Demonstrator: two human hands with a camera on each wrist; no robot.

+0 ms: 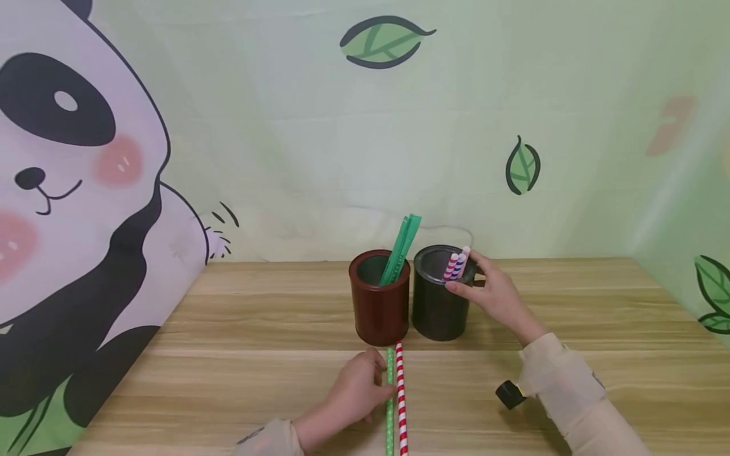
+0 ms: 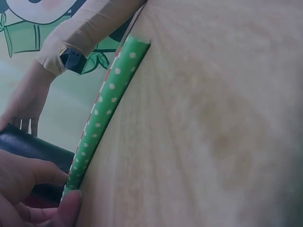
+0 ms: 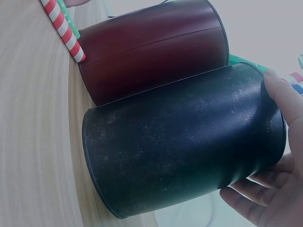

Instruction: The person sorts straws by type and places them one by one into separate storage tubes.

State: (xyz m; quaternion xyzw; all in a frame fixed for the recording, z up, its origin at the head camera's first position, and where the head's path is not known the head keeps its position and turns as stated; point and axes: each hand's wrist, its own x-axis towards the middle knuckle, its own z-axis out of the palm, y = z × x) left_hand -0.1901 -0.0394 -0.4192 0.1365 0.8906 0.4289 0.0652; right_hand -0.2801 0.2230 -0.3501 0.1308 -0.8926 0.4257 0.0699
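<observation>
My left hand [image 1: 356, 383] pinches a green straw with white dots [image 2: 106, 104] between thumb and fingertips, on the wooden table. Right alongside it lies a red-and-white striped straw [image 1: 402, 396]. My right hand [image 1: 502, 294] holds the black cylindrical holder [image 3: 184, 142] near its rim, thumb in front and fingers behind. Several striped straws [image 1: 454, 267], pink-white and blue-white, lean inside that holder. To its left stands a dark red holder [image 1: 381, 313] with green sticks [image 1: 400, 250] slanting out of its mouth.
The wooden table [image 1: 256, 316] runs back to a pale green backdrop [image 1: 274, 139] with a panda and leaves printed on it. A small black device [image 1: 510, 394] is worn at the right sleeve, above the tabletop.
</observation>
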